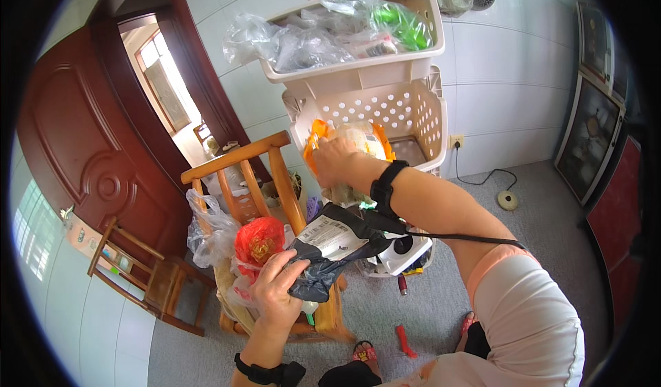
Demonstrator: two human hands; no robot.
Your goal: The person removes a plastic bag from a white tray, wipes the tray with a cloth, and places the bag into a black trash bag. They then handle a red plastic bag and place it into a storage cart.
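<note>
My left hand (279,283) grips a black plastic mailing bag (316,278) with a white printed label, held above a wooden chair. Reaching into the middle tier of a beige plastic basket rack (361,73), my right hand (333,162) has its fingers on an orange and whitish plastic package (361,135); the fingertips are partly hidden. Beside the left hand, a red plastic bag (258,242) with something brownish inside lies on the chair, next to a clear plastic bag (211,232). Clear and green plastic bags (397,23) fill the top basket.
The wooden chair (237,152) stands left of the rack, a smaller wooden chair (165,278) further left by a red-brown door (98,144). The lower basket holds a white plastic item (400,258). On the floor lie a red strip (405,341) and a corded round object (507,200).
</note>
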